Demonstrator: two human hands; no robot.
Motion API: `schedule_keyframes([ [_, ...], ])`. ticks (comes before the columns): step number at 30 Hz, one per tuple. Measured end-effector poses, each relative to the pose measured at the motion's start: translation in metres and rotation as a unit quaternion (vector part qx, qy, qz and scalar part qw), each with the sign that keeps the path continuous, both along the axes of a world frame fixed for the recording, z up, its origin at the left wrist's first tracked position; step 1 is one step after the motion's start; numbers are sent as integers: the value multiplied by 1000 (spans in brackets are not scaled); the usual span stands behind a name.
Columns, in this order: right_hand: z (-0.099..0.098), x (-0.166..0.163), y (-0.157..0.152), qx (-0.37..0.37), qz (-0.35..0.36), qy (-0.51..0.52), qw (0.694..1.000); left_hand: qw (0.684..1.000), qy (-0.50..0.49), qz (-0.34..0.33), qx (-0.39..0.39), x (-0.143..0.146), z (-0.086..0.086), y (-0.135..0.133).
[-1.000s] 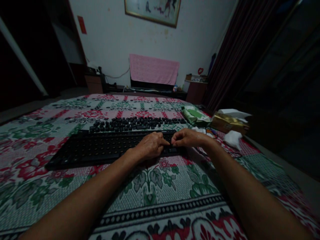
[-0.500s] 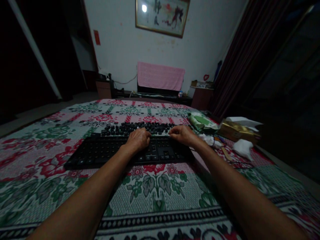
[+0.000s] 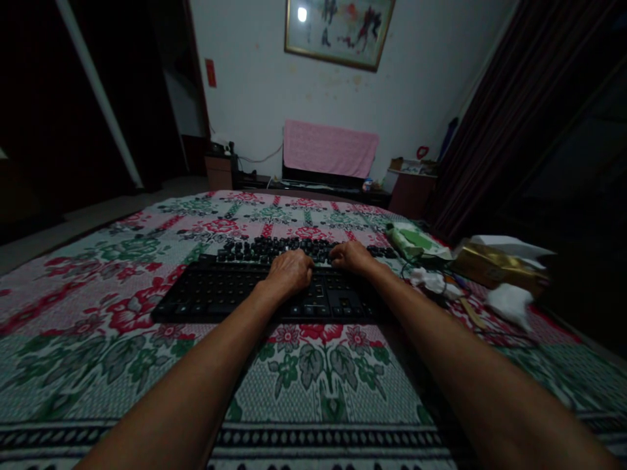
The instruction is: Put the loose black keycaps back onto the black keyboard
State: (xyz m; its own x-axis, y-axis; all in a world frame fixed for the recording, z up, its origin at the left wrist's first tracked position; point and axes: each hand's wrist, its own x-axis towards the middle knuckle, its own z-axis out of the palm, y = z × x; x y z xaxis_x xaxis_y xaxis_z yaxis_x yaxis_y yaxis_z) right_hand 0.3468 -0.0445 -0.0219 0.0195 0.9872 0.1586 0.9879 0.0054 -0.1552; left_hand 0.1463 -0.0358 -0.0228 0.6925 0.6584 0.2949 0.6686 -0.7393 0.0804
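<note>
The black keyboard (image 3: 210, 290) lies under my left hand (image 3: 292, 269), fingers curled; my right hand (image 3: 350, 256), fingers bent, is at the loose keycaps (image 3: 255, 250) beyond. I cannot tell whether either holds anything.

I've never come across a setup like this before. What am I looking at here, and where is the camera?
There is no machine: these are a person's bare left hand and right hand, seen from one camera worn on that person's head, looking forward and down. On a flowered cloth lies a black keyboard, with small loose black pieces, apparently keycaps, behind it. To the right are a green-and-white packet, a gold box and a crumpled white wad. The left hand is over the keyboard; the right is by the loose pieces. It is too dark to tell whether either holds one.
</note>
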Motion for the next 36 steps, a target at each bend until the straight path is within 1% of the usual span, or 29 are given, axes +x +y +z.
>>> schedule_keyframes([
  [5,0,-1,-1,-7,5,16,1000,1000,-3,6,-3,0,1,-1],
  [8,6,1,-8,14,7,48,999,1000,-1,3,0,0,1,-1],
  [11,12,5,-21,60,11,125,990,1000,2,1,7,1,1,-2],
  [13,15,9,-34,74,19,186,980,1000,0,-2,13,2,2,-4],
  [15,17,11,-49,63,29,246,967,1000,-3,-6,13,5,3,-8],
  [17,19,12,-65,31,34,303,952,1000,-13,-18,2,9,5,-12],
  [20,21,10,-85,-17,21,370,929,996,-46,-67,-33,16,8,-19],
  [23,23,9,-96,-37,5,426,904,984,-101,-125,-74,24,9,-26],
  [25,24,7,-99,-42,1,458,888,971,-145,-148,-117,28,9,-30],
  [28,26,4,-100,-52,10,484,873,944,-203,-160,-203,33,5,-33],
  [30,25,0,-99,-59,17,494,867,929,-228,-156,-245,34,1,-33],
  [34,23,-7,-98,-58,15,513,856,918,-256,-134,-273,34,-3,-30],
  [36,21,-9,-97,-56,19,519,853,912,-263,-138,-281,33,-3,-29],
])
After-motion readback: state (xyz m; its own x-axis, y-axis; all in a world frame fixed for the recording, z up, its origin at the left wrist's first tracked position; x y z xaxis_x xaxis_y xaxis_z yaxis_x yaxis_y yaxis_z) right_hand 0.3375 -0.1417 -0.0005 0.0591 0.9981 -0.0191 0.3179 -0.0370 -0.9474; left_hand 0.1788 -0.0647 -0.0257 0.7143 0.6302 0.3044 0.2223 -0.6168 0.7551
